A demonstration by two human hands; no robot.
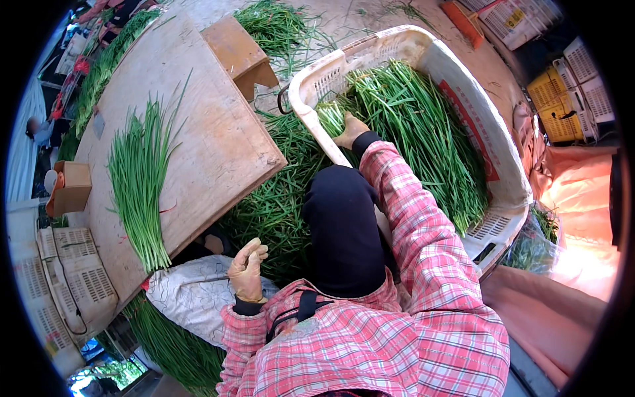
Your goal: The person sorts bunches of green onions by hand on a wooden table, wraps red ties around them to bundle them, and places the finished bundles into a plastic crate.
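My left hand (247, 268), in a pale glove, is raised beside my dark-clad knee (337, 231) with its fingers curled together and nothing visible in them. My right hand (350, 132), also gloved, reaches into a white perforated plastic basket (501, 165) and grips pale stem ends of long green stalks (331, 116) at its left side. More green stalks (417, 145) fill the basket. Loose greens (268, 198) lie in a heap below my knee. A neat bundle of stalks (142, 185) rests on the wooden board (198, 132) to my left.
A brown wooden box (235, 49) and scattered greens (271, 26) lie beyond the board. A white sack (182, 298) is beside my left hand. Crates (66, 278) stand at the left, more crates (562, 106) at upper right. Another person (40, 132) is at the far left edge.
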